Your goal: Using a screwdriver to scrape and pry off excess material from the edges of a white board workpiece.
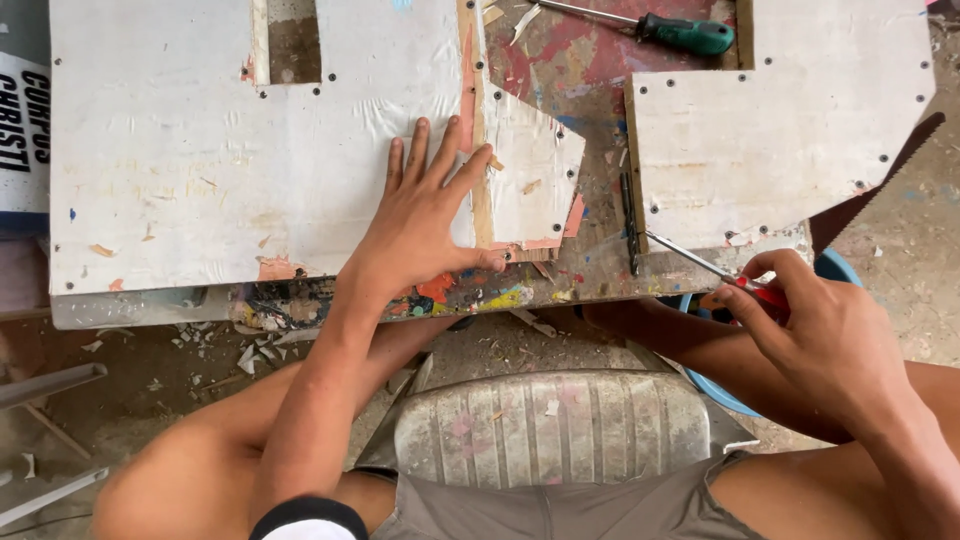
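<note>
Nearest, a paint-flecked grey plastic seat [550,425] between bare knees, just short of the bench's near edge [560,290]. Right hand [815,325] off the bench's near right corner, fingers curled tight round a red-handled screwdriver [715,272], thin shaft slanting up-left with its tip on the bench just beside the lower left corner of the right white panel [780,130]. Blue plastic tub [835,268] partly hidden under that hand. Left hand [430,215] flat and fingers spread, pressing down across the seam between the large white panel [200,150] and the smaller angled white piece [535,165], thumb close to the near edge. Dark drill bit [629,225] lying along the right panel's left edge. Handsaw [880,185] leaning past the bench's right edge, teeth outward. Bare painted bench surface open between the two panels, narrow near the front, wider toward the far edge. There, a green-handled screwdriver [660,28] lying crosswise. Wood chips scattered on the floor below the left near edge.
</note>
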